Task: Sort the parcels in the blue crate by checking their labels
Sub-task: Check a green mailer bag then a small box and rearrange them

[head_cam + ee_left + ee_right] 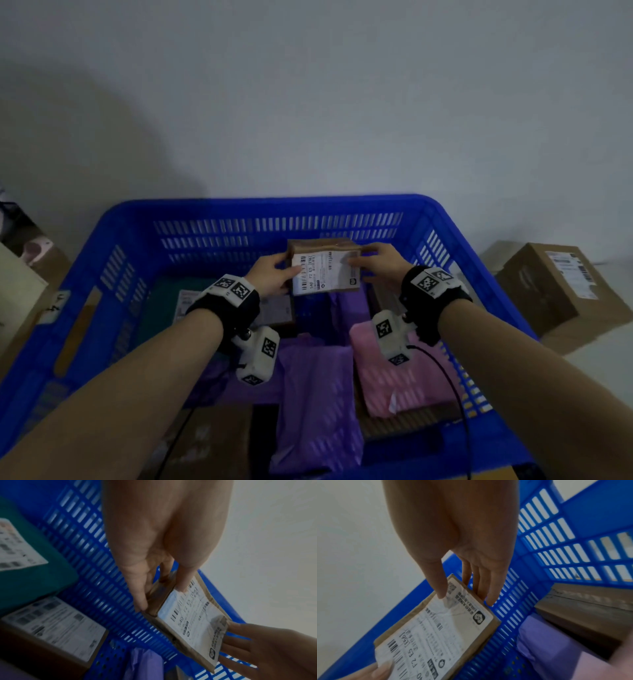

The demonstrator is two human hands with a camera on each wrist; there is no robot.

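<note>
A small brown cardboard parcel (323,269) with a white shipping label (325,274) facing me is held up over the far half of the blue crate (113,219). My left hand (274,272) pinches its left end, thumb on the label and fingers behind. My right hand (380,263) pinches the right end the same way. In the left wrist view the parcel (192,622) sits between my left hand (164,588) and the right hand's fingers (243,646). In the right wrist view the label (436,635) shows barcodes, under my right hand (464,595).
Inside the crate lie purple mailers (315,404), a pink mailer (394,373), a teal parcel (168,301), a labelled brown box (51,631) and another brown box (590,615). Outside, a cardboard box (555,291) stands right of the crate and more boxes (20,287) left. A wall is behind.
</note>
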